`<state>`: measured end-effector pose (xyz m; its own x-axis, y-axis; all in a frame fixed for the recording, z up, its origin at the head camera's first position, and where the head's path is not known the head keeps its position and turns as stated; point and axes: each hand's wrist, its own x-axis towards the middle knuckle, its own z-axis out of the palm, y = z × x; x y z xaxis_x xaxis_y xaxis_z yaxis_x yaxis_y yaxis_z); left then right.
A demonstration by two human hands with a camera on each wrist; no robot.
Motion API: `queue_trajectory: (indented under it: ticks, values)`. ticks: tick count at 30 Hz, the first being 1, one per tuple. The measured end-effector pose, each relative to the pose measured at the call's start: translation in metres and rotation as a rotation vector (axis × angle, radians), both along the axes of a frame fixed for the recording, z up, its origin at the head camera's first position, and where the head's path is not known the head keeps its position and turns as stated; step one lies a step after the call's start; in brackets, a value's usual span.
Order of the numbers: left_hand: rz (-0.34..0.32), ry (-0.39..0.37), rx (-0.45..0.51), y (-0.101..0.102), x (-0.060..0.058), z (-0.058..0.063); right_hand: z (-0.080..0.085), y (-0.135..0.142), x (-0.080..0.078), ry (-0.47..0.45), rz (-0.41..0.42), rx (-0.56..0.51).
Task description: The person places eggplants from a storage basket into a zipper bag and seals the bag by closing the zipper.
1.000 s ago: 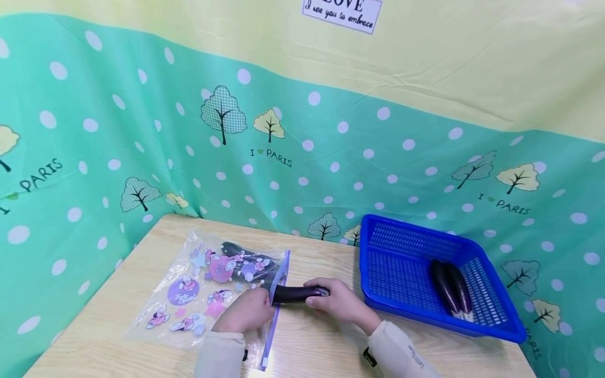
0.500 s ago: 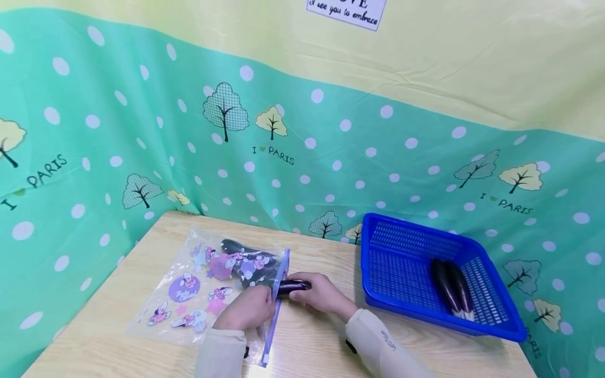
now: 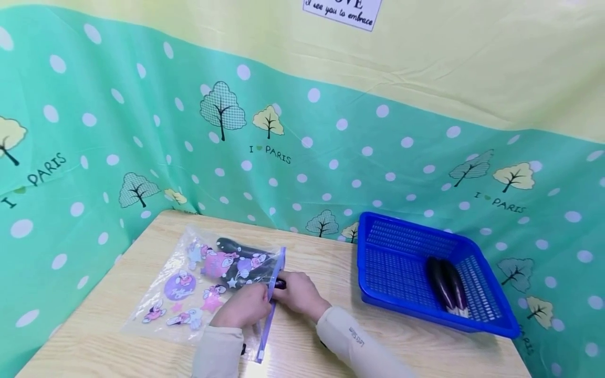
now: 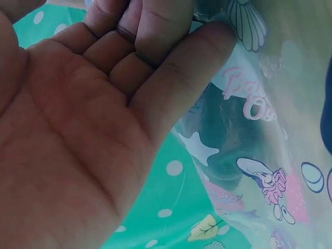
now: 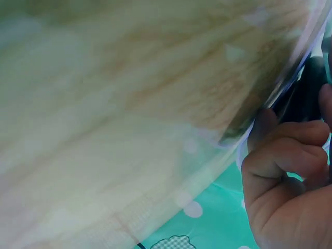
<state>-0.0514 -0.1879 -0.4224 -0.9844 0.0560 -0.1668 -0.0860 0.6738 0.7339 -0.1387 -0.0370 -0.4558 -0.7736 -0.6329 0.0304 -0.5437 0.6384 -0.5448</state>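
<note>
A clear zip bag (image 3: 194,299) printed with cartoon figures lies flat on the table, its purple-edged mouth facing right. Dark eggplants (image 3: 233,248) show through the plastic in its upper half. My left hand (image 3: 247,304) pinches the bag at its mouth; in the left wrist view the curled fingers (image 4: 155,31) sit at the plastic. At that same opening my right hand (image 3: 300,295) grips the end of an eggplant (image 3: 281,284), most of which is inside the bag. In the right wrist view, fingers curl beside the dark eggplant (image 5: 306,96) at the bag's edge.
A blue plastic basket (image 3: 387,257) stands on the table to the right, holding two eggplants (image 3: 446,286) side by side. The wooden table (image 3: 326,268) meets a green and yellow printed curtain (image 3: 264,173) behind and at the left.
My right hand has moved left, pushing the eggplant deeper into the bag until only its end shows. The left hand has stayed at the bag's mouth.
</note>
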Motion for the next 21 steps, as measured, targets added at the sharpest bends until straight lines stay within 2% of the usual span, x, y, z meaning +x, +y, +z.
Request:
queue_trajectory:
  ticks: [8,12,21]
  values:
    - [-0.005,0.032,-0.04,0.0,-0.002,-0.003,0.004,0.017,0.0,-0.013,-0.088,0.06]
    - [-0.006,0.025,-0.058,-0.001,-0.003,-0.003,0.004,0.023,-0.004,0.0,-0.093,0.065]
    - [-0.023,0.053,-0.069,0.0,-0.002,-0.003,-0.001,0.002,-0.011,0.053,-0.072,0.057]
